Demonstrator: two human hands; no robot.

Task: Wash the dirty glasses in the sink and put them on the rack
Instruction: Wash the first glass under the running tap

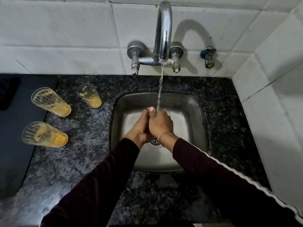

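Steel sink (193, 102) at centre: both hands, left hand (141, 124) and right hand (161, 123), curl around a clear glass (166, 110) under tap water (159, 89). Three dirty glasses (50, 102) on counter at 9 o'clock.

My hands are taking up the middle of the square steel sink basin (193, 122), leaving bare basin toward three and six o'clock. The curved chrome tap spout (164, 30) is hanging over the twelve o'clock side, its thin water stream (159, 89) falling just ahead of my knuckles. At nine o'clock three orange-stained clear glasses (89, 95) (50, 102) (45, 135) are crowding the speckled black granite counter (82, 153); its six o'clock stretch is lying bare. The white tiled side wall (275, 112) is closing off three o'clock.
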